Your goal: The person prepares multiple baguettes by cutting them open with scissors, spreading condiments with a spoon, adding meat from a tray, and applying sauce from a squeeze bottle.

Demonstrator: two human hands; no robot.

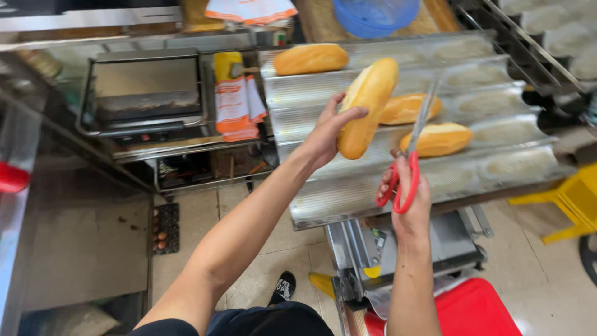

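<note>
My left hand point(326, 132) grips a long golden bread roll point(368, 106), tilted upright above a corrugated metal baking tray point(348, 186). My right hand point(407, 193) holds red-handled scissors point(410, 155) with the blades pointing up beside the roll, apart from it. Three more bread rolls lie on the tray: one at the back point(311, 58), one in the middle point(407, 108) partly behind the held roll, one to the right point(440, 139).
A flat grill press point(146, 90) stands to the left, with orange-and-white paper bags point(236, 109) beside it. An egg tray point(165, 229) sits on the tiled floor. A blue bowl point(373, 15) is at the back, a yellow stool point(569, 199) right, a red seat point(472, 308) below.
</note>
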